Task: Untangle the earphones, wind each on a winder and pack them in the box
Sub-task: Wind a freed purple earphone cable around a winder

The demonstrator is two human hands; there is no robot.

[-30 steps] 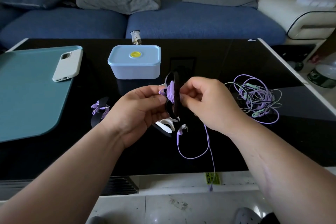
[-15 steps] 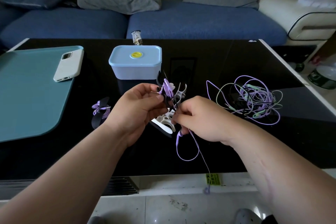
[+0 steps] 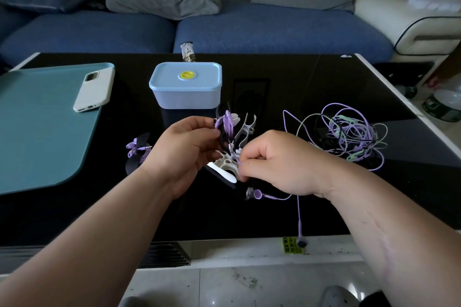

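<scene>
My left hand [image 3: 185,151] holds a black winder [image 3: 222,129] with purple earphone cord wound round its middle, above the black table. My right hand [image 3: 277,162] sits lower and pinches the purple cord [image 3: 277,197] just below the winder. One purple earbud [image 3: 257,193] lies under my right hand and the cord's other end [image 3: 301,239] hangs over the front edge. White winders [image 3: 228,164] lie between my hands. A tangle of purple and green earphones [image 3: 349,137] lies to the right. The lidded blue box [image 3: 185,85] stands behind. A finished black winder [image 3: 138,151] lies at the left.
A white phone [image 3: 94,88] rests on a teal mat [image 3: 37,117] at the table's left. A small wrapper [image 3: 187,51] stands at the far table edge. A blue sofa with grey cushions runs behind the table.
My right hand has dropped from beside the winder to below it, drawing the purple cord down. The loose loop under the hands has shortened and one earbud now lies on the table.
</scene>
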